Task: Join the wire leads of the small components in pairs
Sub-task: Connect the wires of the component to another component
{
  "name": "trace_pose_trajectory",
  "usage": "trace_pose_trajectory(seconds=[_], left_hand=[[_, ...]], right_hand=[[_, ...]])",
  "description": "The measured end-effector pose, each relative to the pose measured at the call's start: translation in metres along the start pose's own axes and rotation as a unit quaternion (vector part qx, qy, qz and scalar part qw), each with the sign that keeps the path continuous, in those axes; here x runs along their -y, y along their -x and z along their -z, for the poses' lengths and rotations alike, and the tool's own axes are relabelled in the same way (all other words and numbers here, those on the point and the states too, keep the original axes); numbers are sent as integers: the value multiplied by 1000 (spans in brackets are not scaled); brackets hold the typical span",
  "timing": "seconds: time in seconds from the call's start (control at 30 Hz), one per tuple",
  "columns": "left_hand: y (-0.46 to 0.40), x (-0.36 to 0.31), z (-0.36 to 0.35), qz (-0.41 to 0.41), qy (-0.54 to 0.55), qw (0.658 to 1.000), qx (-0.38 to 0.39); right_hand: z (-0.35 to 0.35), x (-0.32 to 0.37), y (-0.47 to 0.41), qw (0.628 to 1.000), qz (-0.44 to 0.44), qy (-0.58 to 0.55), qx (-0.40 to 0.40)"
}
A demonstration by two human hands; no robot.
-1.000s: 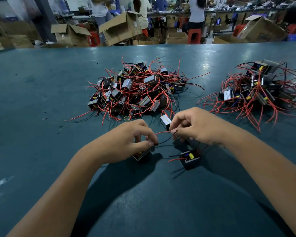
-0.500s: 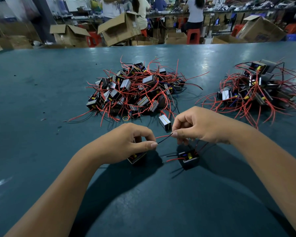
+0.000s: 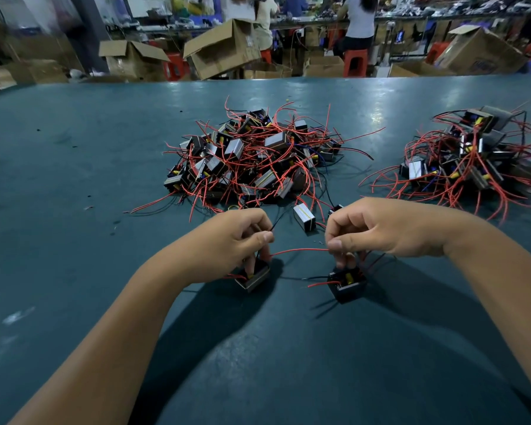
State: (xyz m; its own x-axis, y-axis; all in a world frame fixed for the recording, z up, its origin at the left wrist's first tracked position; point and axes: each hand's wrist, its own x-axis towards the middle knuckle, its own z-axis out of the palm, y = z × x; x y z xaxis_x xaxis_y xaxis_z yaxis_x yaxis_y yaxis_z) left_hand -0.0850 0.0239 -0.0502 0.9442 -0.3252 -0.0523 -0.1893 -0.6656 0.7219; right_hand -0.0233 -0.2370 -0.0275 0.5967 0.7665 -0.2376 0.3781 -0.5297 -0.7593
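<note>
On the teal tabletop (image 3: 74, 167), the left hand (image 3: 230, 243) curls its fingers around a small black component (image 3: 253, 276) resting beneath it, and its thumb and forefinger pinch a black lead that sticks up. The right hand (image 3: 377, 230) pinches one end of a red wire (image 3: 299, 250) that spans the gap between both hands, above a second component (image 3: 347, 283) standing on the tabletop. A loose component (image 3: 304, 216) lies just beyond the hands. Behind it sits a large pile of components (image 3: 252, 157) tangled in red leads, with a second pile (image 3: 469, 157) well apart to the right.
</note>
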Motion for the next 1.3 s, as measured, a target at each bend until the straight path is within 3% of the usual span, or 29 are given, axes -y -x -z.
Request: trace_pose_trajectory(seconds=[0.2,0.33,0.5,0.63,0.7,0.83,0.9,1.03,1.3], left_hand=[[1,2,-5,-4,-18,999,-30],[-1,-6,-11,-83,-120,984,-102],[-1,-20,-29,-170,-55,976,-122],[-5,-17,-35,-153,-37,979,-132],[-5,-16,-35,-147,-39,981,-122],[-2,-17,-35,-149,-17,983,-106],[-1,-18,-36,-152,-12,984,-95],[-1,-19,-36,-150,12,985,-84],[-4,-15,-37,-136,57,985,-88]], right_hand=[[-1,4,0,999,40,-2,-15],[-4,6,-3,997,61,-26,-47],[-11,13,-6,991,87,-55,-83],[-17,16,-4,983,82,-61,-153],[-21,11,6,977,68,-24,-200],[-39,1,39,971,60,190,-135],[-52,-2,44,954,110,238,-148],[-72,2,40,929,181,236,-220],[-92,5,27,919,212,229,-243]])
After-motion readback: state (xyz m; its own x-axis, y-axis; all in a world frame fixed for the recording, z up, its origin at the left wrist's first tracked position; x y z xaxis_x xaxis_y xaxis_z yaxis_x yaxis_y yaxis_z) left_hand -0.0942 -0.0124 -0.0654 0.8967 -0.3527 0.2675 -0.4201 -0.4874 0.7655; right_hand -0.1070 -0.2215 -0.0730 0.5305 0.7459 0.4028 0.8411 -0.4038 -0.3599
